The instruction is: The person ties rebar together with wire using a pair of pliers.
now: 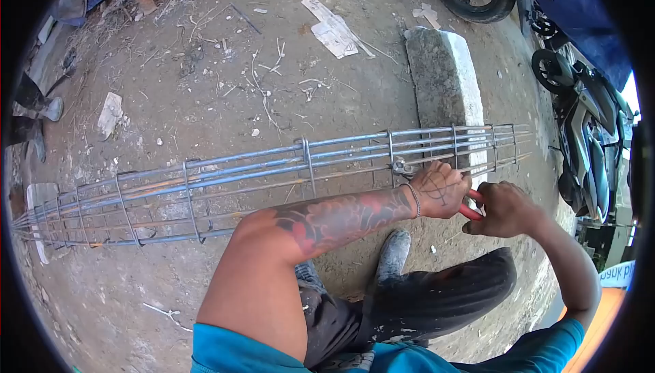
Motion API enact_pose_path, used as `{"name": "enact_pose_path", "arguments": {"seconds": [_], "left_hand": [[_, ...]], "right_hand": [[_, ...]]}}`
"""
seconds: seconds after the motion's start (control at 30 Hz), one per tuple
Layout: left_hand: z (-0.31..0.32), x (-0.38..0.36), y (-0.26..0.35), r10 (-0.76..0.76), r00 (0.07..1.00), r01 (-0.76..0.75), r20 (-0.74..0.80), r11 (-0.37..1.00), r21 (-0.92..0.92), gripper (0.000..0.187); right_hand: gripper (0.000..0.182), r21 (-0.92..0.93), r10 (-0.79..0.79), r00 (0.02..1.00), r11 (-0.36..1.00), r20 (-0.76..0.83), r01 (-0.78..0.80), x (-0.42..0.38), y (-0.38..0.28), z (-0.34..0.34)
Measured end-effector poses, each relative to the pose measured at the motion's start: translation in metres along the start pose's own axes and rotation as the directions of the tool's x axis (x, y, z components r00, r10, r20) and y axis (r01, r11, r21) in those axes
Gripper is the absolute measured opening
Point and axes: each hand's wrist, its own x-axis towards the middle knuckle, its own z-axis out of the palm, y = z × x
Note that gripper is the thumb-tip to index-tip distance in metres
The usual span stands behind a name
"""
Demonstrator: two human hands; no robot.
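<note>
A long rebar cage (245, 166) of lengthwise steel bars and square stirrups lies across the view in front of me. My left hand (440, 191) is closed, back upward, beside the near bars; its fingertips are hidden. It covers the middle of a pair of pincers with red handles (472, 210), whose metal head shows at a stirrup left of the wrist. My right hand (506, 209) is wrapped around the ends of the red handles, close to the left hand. What lies between the pincer jaws is too small to tell.
A concrete block (440, 76) with a whitish side stands under the cage's right part. Another pale block (42, 195) is under the left end. Motorcycles (590, 127) are parked at right. Paper scraps (334, 32) and wire offcuts litter the dirt ground. Another person's feet (51, 109) show at far left.
</note>
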Motion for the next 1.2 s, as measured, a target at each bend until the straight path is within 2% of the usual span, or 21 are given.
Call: {"name": "enact_pose_path", "arguments": {"seconds": [0.03,0.07,0.1,0.17,0.23,0.33,0.37,0.4,0.43,0.47,0.63,0.7,0.73,0.77,0.87,0.9,0.97,1.03,1.13,1.17,1.2], "left_hand": [[0.007,0.000,0.005,0.031,0.999,-0.030,-0.030,0.999,0.040,0.025],[0.011,0.001,0.008,0.063,0.996,-0.058,-0.056,0.995,0.085,0.023],[0.000,-0.011,-0.005,0.059,0.997,-0.055,-0.053,0.995,0.086,0.023],[0.001,-0.012,-0.004,0.090,0.994,-0.088,-0.058,0.995,0.037,0.022],[0.004,-0.010,-0.001,0.081,0.996,-0.080,-0.045,0.997,0.018,0.023],[-0.003,-0.011,-0.002,0.088,0.995,-0.088,-0.057,0.996,0.007,0.027],[-0.009,-0.009,-0.002,0.101,0.991,-0.101,-0.089,0.995,0.009,0.030],[-0.016,-0.003,-0.004,0.098,0.991,-0.098,-0.087,0.995,0.010,0.030],[-0.022,0.004,-0.004,0.021,0.995,-0.013,0.102,0.997,-0.074,0.033],[-0.028,0.011,-0.003,-0.038,0.956,0.081,0.289,0.987,-0.140,0.036],[-0.054,0.020,-0.008,0.048,0.873,0.193,0.484,0.879,-0.435,0.048],[-0.059,0.028,-0.010,0.011,0.698,0.424,0.716,0.799,-0.426,0.051],[-0.048,0.031,-0.010,0.048,0.780,0.227,0.623,0.907,-0.354,0.044],[-0.040,0.026,-0.007,0.052,0.783,0.223,0.620,0.907,-0.357,0.044],[-0.013,0.002,0.010,-0.158,0.987,0.155,0.008,0.950,-0.272,0.030],[-0.008,-0.001,0.009,-0.160,0.987,0.157,0.009,0.951,-0.266,0.030],[0.005,-0.007,0.012,-0.067,0.972,0.027,-0.224,0.984,-0.178,0.031],[0.004,-0.007,0.010,-0.034,0.964,0.003,-0.265,0.993,-0.116,0.031],[-0.010,-0.005,0.012,-0.052,0.963,-0.004,-0.264,0.979,-0.206,0.032],[-0.021,-0.002,0.009,0.047,0.933,-0.122,-0.356,0.974,-0.191,0.033],[-0.030,0.002,0.006,0.142,0.885,-0.237,-0.443,0.957,-0.166,0.034]], "right_hand": [[0.048,0.211,-0.028,0.959,0.977,0.281,-0.034,0.000,0.006,-0.007],[0.035,0.802,-0.145,0.941,0.572,0.307,-0.174,0.010,0.050,0.024],[0.035,0.802,-0.149,0.939,0.571,0.309,-0.173,0.021,0.042,0.027],[0.031,0.933,-0.378,0.853,0.160,0.360,-0.323,0.023,0.048,0.034],[0.030,0.926,-0.387,0.842,0.116,0.375,-0.359,0.025,0.045,0.036],[0.015,0.588,-0.029,0.944,0.788,0.329,-0.180,0.015,0.010,0.008],[0.015,0.583,-0.027,0.943,0.792,0.332,-0.182,0.014,0.007,0.011],[0.014,0.191,-0.001,0.998,0.982,-0.057,0.012,0.009,0.005,0.022],[0.014,-0.274,-0.142,0.903,0.961,-0.406,0.028,0.004,0.000,0.030],[0.013,-0.302,-0.077,0.901,0.951,-0.428,-0.061,0.001,-0.006,0.031],[0.012,-0.427,-0.083,0.905,0.897,-0.418,-0.115,-0.006,-0.017,0.031],[0.013,-0.436,-0.078,0.903,0.891,-0.423,-0.127,-0.003,-0.013,0.035],[0.013,-0.438,-0.076,0.902,0.889,-0.425,-0.132,0.001,-0.009,0.040],[0.017,-0.465,-0.117,0.868,0.874,-0.482,-0.141,0.005,-0.004,0.047],[0.029,-0.456,-0.195,0.799,0.884,-0.568,-0.108,-0.005,-0.005,0.044],[0.036,-0.426,-0.243,0.762,0.903,-0.600,-0.047,-0.011,-0.011,0.036],[0.055,-0.028,0.069,0.985,0.997,-0.160,-0.074,-0.021,-0.019,-0.012],[0.054,0.634,0.127,0.979,0.747,0.160,-0.201,-0.011,-0.009,-0.018],[0.049,0.290,0.201,0.950,0.919,0.239,-0.267,-0.006,-0.021,-0.022],[0.046,-0.257,-0.055,0.954,0.966,-0.295,-0.024,-0.007,-0.001,0.016],[0.046,-0.376,-0.064,0.932,0.923,-0.356,-0.081,-0.008,-0.007,0.025]]}}
